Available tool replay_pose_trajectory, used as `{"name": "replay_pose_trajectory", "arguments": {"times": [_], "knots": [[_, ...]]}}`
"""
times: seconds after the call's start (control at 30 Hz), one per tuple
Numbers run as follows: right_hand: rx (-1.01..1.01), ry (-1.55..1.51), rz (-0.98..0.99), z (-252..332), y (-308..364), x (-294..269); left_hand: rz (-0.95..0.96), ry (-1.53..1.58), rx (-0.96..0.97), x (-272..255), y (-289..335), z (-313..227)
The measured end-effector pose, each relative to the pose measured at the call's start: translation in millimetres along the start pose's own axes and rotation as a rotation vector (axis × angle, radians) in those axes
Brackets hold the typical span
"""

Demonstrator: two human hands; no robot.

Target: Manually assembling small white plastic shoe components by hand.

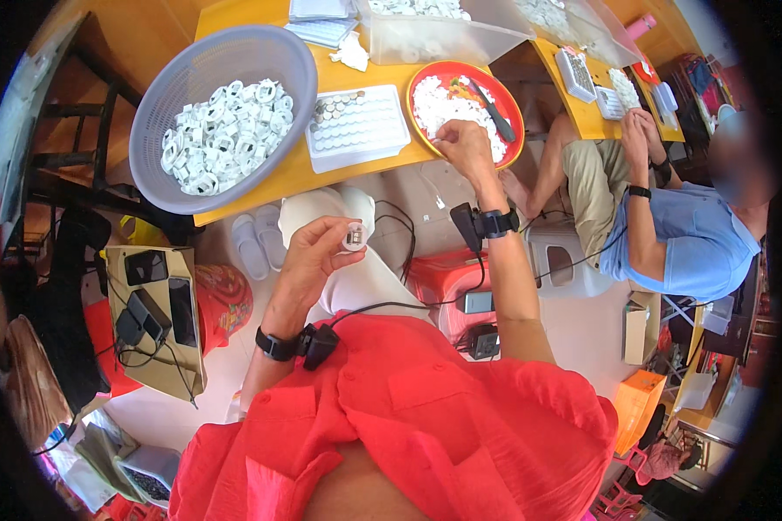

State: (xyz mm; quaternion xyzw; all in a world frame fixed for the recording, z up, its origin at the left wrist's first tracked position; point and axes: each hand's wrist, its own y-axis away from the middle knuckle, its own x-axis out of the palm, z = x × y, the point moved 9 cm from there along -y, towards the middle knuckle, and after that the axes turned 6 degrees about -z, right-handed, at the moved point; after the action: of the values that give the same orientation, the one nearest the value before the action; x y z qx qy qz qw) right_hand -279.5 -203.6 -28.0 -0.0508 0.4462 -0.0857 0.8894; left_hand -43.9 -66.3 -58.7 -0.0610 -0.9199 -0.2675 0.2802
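Note:
My left hand point(317, 247) pinches a small round white plastic part point(354, 236) with a metallic piece set in its middle, held above my lap. At the near edge of a red basin point(516, 108), my right hand point(469, 149) has thumb and fingertips together; anything between them is hidden. Small white pieces point(443, 102) fill the basin, and a dark-handled tool point(493, 113) lies across them on the right. Left of the basin is a white tray point(365, 146) of round wells, with several metallic round pieces point(339, 105) in its far rows.
A large grey basket point(161, 108) of white plastic parts point(228, 135) overhangs the table's left end. Clear plastic bins point(443, 42) stand at the back. On the right sits another person point(682, 234) at a second table. Cables run between my wrist devices, near a red stool point(439, 278).

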Motion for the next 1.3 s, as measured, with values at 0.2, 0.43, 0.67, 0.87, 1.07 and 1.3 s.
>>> {"name": "replay_pose_trajectory", "arguments": {"times": [0.2, 0.43, 0.67, 0.87, 1.07, 1.3], "knots": [[0.029, -0.027, 0.068, -2.6, -4.6, 5.1, 0.008, -0.020, -0.027, 6.4, -3.7, 3.5], [0.052, -0.213, -0.020, -9.0, 0.6, -3.5, -0.010, -0.029, -0.044, 2.9, -0.7, 5.4], [0.094, -0.359, -0.194, -13.0, 7.1, -21.2, -0.005, -0.017, -0.035, 0.7, 0.7, 5.1], [0.308, -0.998, -0.148, -14.7, 19.8, -20.1, -0.001, -0.001, -0.026, 0.2, 0.9, 5.4], [0.382, -1.033, -0.127, -1.7, 34.5, -26.5, 0.001, 0.011, -0.017, -0.6, 1.8, 3.1], [0.288, -1.255, 0.058, 40.5, 56.7, -17.5, 0.010, 0.017, 0.034, 1.0, 6.0, -16.3]]}}
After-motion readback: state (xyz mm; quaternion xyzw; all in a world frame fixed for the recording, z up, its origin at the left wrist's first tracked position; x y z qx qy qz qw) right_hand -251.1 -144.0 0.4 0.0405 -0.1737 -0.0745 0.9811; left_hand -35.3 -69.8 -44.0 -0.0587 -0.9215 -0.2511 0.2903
